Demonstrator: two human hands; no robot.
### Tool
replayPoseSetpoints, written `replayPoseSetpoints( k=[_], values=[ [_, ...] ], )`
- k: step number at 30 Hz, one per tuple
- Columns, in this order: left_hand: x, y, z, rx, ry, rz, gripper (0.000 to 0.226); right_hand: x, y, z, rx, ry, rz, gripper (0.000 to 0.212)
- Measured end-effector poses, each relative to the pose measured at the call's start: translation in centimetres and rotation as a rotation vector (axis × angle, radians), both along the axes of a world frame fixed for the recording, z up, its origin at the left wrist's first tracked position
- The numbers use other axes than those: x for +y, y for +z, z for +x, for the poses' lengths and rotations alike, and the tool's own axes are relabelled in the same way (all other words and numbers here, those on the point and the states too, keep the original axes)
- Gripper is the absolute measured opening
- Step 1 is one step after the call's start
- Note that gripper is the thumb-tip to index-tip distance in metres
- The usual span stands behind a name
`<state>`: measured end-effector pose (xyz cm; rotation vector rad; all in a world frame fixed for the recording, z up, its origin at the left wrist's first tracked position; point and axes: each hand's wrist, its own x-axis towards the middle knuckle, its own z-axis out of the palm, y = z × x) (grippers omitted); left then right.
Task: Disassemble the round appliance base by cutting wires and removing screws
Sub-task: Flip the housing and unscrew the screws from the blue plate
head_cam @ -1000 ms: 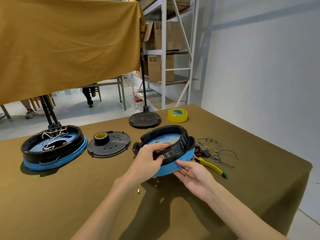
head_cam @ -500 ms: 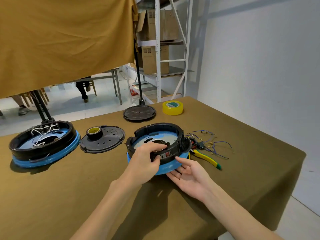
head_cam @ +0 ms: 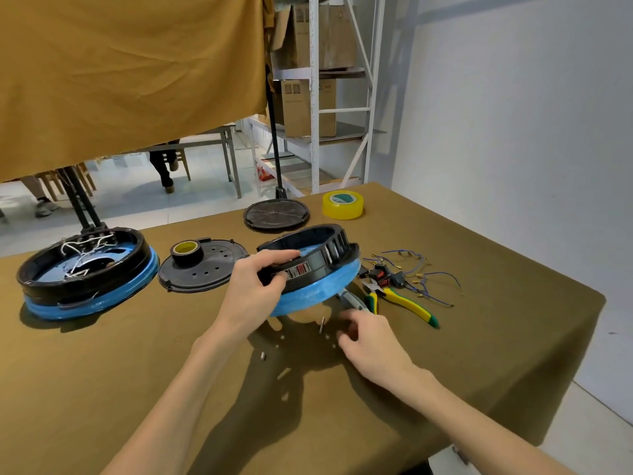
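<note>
A person's left hand (head_cam: 255,286) grips the near rim of a round black plastic appliance base (head_cam: 308,265) wrapped in blue film, thumb outside by the label and fingers curled over the wall, tilting it up off the olive-brown cloth-covered table (head_cam: 137,389). The base sits mid-table, its far edge apparently still down and its near edge raised. The right hand (head_cam: 368,341) hovers low over the cloth just beneath the lifted edge, fingers loosely bent and holding nothing I can make out, close to several small silvery metal screws (head_cam: 321,325) scattered in the base's shadow.

The step looks like gathering fasteners that have dropped free. Done well, it calls for keeping the base steady at its tilt so nothing more rolls out, and pinching each screw singly, since small smooth metal on woven cloth tends to slip.

Just right of the base lie yellow-and-green-handled pliers (head_cam: 400,299), a grey tool (head_cam: 351,299) partly hidden by the base, and a tangle of thin blue wires (head_cam: 424,279) with brass terminals. To the left rest a flat perforated black plastic disc (head_cam: 205,269) carrying a small tape roll, and a second black-and-blue base (head_cam: 85,272) with white wiring still inside. A glossy yellow tape roll (head_cam: 342,204) stands at the far edge.
</note>
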<state>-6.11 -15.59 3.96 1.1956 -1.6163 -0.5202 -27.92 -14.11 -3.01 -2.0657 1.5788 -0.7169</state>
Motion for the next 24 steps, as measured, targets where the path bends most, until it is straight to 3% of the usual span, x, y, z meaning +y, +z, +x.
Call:
replayPoseSetpoints(
  k=[4, 7, 10, 13, 17, 21, 24],
  values=[
    [-0.2, 1.0, 1.5, 0.151, 0.050, 0.008, 0.045, -0.6, 0.7, 2.6, 0.205, 0.051, -0.014, 0.043],
    [-0.3, 1.3, 2.9, 0.190, 0.085, 0.013, 0.043, -1.1, 1.1, 3.7, 0.316, 0.038, -0.110, 0.033],
    [0.1, 1.1, 4.1, 0.247, 0.073, 0.006, 0.044, -1.4, 1.1, 3.5, 0.336, 0.023, -0.125, 0.023],
    [0.6, 0.6, 5.1, 0.351, 0.082, 0.006, 0.045, -1.6, 1.0, 3.0, 0.305, 0.009, -0.077, 0.028],
    [1.2, 0.1, 6.7, 0.659, 0.055, 0.081, 0.043, -1.6, 1.1, 4.7, 0.121, 0.170, -0.018, 0.036],
    [2.2, -0.4, 8.5, 0.919, -0.014, 0.149, 0.043, -0.6, -0.2, 7.9, 0.115, 0.423, -0.028, 0.035],
    [2.9, -1.0, 9.9, 1.179, -0.049, 0.179, 0.042, -0.3, -1.0, 8.9, 0.111, 0.426, -0.079, 0.037]
  ],
)
